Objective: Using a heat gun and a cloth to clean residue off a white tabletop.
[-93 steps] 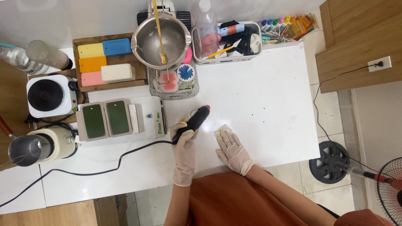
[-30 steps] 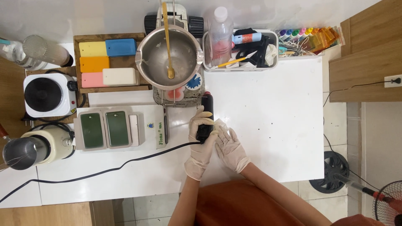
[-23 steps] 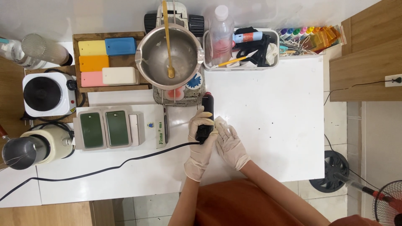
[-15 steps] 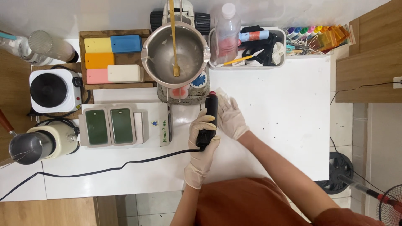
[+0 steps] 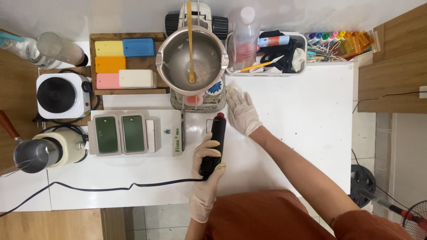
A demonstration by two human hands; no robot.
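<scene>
Right hand [image 5: 242,111] has left the black corded tool [image 5: 215,143]
Your left hand [image 5: 208,158] alone grips it now (right fingers spread flat, reaching toward the steel pot [image 5: 192,60]).

A white table [image 5: 311,133] fills the view, with pale floor tiles [image 5: 369,129] and wooden cabinets [image 5: 391,66] to the right, evenly lit.

The scene is evenly and brightly lit from above; shadows are soft, focus sharp, edges slightly curved.
</scene>
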